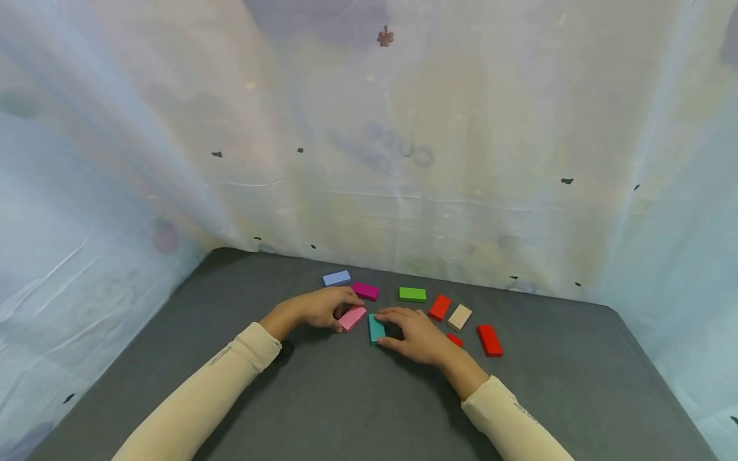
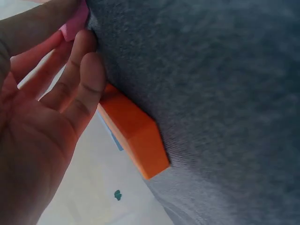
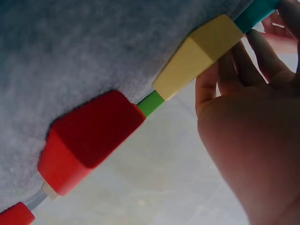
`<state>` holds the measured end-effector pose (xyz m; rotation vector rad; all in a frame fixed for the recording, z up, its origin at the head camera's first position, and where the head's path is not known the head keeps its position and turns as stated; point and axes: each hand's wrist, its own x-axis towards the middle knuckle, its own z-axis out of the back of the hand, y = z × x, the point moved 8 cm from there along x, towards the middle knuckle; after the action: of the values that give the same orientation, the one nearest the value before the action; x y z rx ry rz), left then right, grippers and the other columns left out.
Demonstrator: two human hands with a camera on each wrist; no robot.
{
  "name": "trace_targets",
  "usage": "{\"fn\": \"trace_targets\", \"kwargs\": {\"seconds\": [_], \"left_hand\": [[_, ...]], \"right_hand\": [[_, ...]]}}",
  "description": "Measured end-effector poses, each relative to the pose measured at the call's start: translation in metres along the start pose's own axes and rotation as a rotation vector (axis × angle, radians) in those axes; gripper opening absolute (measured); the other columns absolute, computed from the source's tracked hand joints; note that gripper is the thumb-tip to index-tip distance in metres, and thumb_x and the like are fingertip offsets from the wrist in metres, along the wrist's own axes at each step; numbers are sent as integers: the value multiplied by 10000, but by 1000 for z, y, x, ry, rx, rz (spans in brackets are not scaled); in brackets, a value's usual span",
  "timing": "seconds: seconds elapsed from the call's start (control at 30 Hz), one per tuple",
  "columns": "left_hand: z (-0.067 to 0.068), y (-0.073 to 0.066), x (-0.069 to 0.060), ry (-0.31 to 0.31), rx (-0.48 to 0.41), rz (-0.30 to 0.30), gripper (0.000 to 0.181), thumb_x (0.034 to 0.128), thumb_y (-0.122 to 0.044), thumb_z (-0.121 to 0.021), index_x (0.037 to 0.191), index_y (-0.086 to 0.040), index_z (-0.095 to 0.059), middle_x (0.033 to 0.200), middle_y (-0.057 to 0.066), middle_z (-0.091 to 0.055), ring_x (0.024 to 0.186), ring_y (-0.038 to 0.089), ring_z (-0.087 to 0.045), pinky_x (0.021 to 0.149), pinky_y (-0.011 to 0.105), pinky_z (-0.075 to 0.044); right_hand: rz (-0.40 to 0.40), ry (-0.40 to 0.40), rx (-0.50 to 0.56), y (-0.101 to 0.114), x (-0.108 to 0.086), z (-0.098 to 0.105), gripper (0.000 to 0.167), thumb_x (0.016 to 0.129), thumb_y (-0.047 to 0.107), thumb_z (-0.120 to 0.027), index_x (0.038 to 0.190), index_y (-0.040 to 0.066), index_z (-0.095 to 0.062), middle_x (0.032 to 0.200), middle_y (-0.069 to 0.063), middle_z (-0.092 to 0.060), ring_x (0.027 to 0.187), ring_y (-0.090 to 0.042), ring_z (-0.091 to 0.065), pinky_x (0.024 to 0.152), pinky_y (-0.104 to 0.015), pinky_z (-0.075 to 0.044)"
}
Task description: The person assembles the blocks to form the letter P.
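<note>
In the head view my left hand (image 1: 323,308) pinches a pink block (image 1: 352,318) between thumb and fingers, low over the grey table. The left wrist view shows the same pink block (image 2: 76,22) at the fingertips, with an orange block (image 2: 133,131) beside the little finger. My right hand (image 1: 416,334) grips a teal block (image 1: 376,329) by its ends, thumb near and index finger far. Beside that hand's outer fingers lies a yellow block (image 3: 201,56), which the hand hides from the head view.
Behind the hands lie blue (image 1: 337,278), magenta (image 1: 366,291) and green (image 1: 412,294) blocks. On the right are a red block (image 1: 440,307), a beige block (image 1: 459,317), another red block (image 1: 489,340) and a partly hidden red one (image 1: 454,340). A pale curtain (image 1: 403,160) hangs behind the table.
</note>
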<state>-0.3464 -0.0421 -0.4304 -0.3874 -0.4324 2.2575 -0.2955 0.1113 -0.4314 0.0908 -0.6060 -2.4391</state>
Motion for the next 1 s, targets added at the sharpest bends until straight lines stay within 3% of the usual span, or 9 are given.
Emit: {"fn": "trace_targets", "kwargs": {"seconds": [0.33,0.67,1.0], "left_hand": [[3,0,-18,-97,-114,16,610,748,-187,-881,1298,-94,-633,1166,27,-591,683,50,-533,623,207,-477],[-2,-10,-44,-115,-85,132,615,739,-284,-890,1294,-185,-644,1075,-20,-599,697,81,-531,616,249,-446],[-13,-34,-73,-176,-72,199,607,714,-322,-901,1258,-200,-662,1106,-76,-583,686,64,-512,593,230,-434]], "right_hand": [[-13,6,1,-5,-1,-1,521,928,397,-687,1399,202,-577,1441,-36,-581,1345,-261,-534,1089,-586,-374],[-17,11,-2,-5,2,1,525,928,372,-692,1402,178,-573,1446,-38,-576,1361,-259,-519,1103,-574,-371],[-13,21,1,-3,1,0,529,939,388,-675,1415,189,-558,1458,-39,-563,1367,-254,-511,1091,-574,-372]]}}
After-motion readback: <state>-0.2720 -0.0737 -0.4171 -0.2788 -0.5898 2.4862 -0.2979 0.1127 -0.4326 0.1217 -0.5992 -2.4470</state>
